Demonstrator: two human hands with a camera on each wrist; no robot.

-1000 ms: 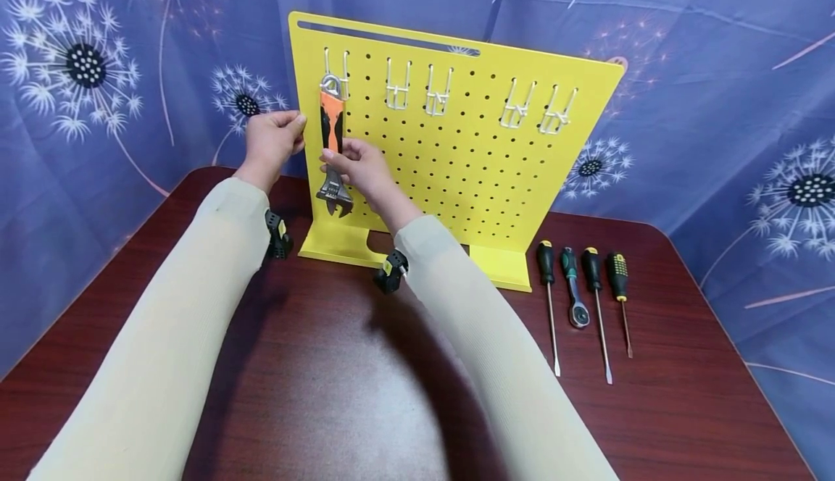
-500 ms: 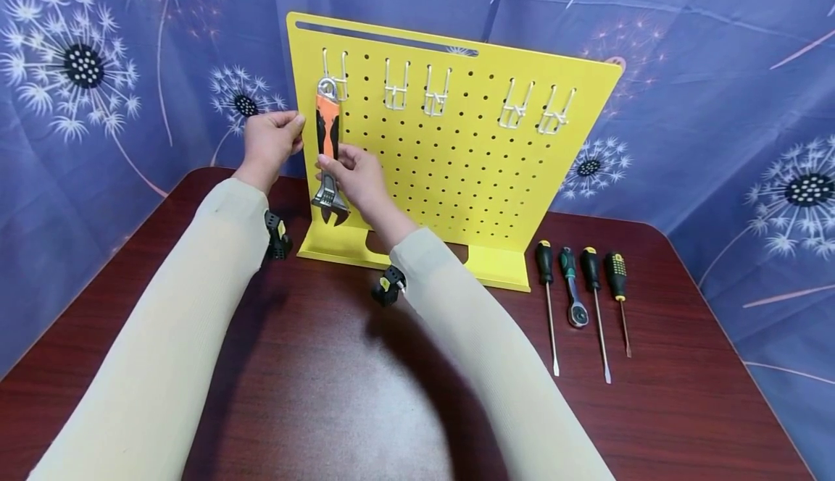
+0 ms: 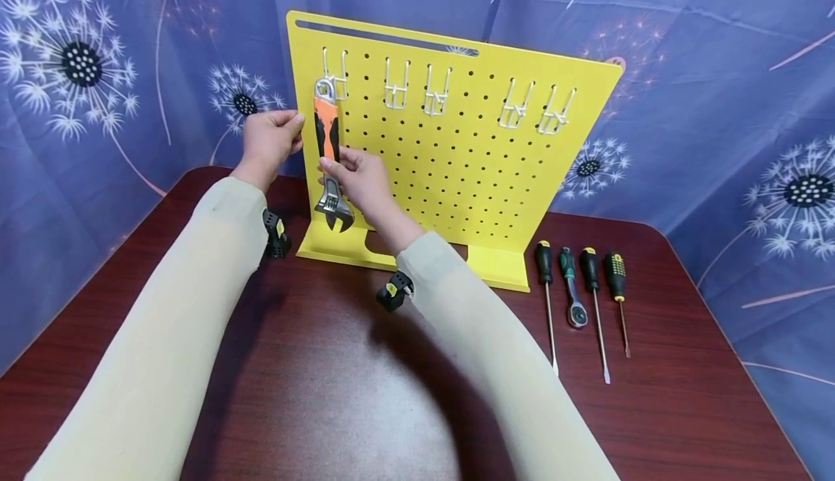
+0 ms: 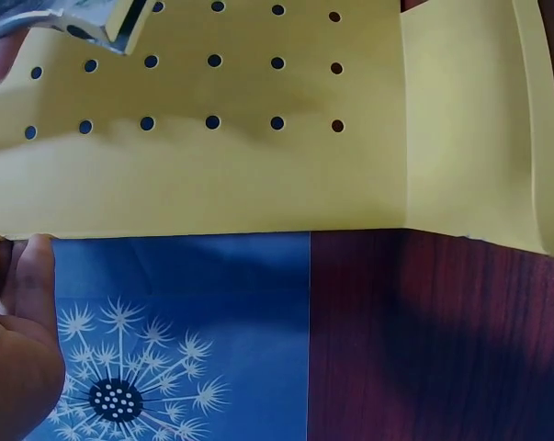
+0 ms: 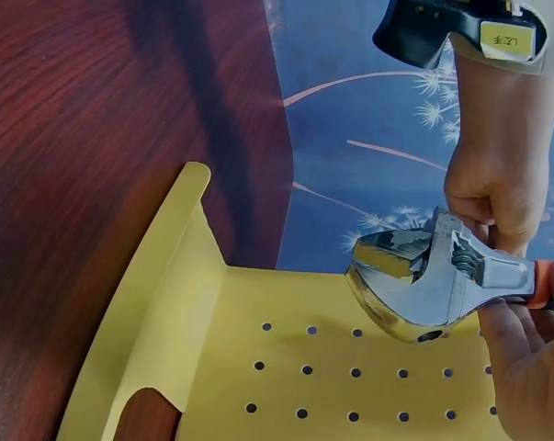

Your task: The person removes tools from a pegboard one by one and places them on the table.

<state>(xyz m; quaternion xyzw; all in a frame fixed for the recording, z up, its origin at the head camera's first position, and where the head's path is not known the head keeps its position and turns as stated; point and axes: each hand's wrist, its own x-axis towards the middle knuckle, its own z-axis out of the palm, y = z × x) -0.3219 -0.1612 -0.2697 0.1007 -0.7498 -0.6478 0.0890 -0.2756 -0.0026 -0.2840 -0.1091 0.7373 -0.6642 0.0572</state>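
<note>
My right hand (image 3: 367,182) grips an adjustable wrench (image 3: 328,130) low on its orange and black handle, thumb in front. The wrench hangs head down before the yellow pegboard (image 3: 450,155), its ring end overlapping the leftmost wire hook (image 3: 343,88) in the head view. In the right wrist view the wrench's metal head (image 5: 423,285) points away from the fingers. My left hand (image 3: 269,140) pinches the board's left edge; the left wrist view has those fingertips (image 4: 39,262) right at that edge.
More wire hooks (image 3: 396,95) stand along the board's upper part. Right of the board, several tools lie side by side on the dark red table (image 3: 313,394): screwdrivers (image 3: 590,271) and a ratchet (image 3: 577,314). A blue dandelion-print curtain (image 3: 163,90) hangs behind.
The wrench in my right hand has shifted slightly down and left, its ring end now beside the hook's left prong. My left hand has stayed at the board's edge.
</note>
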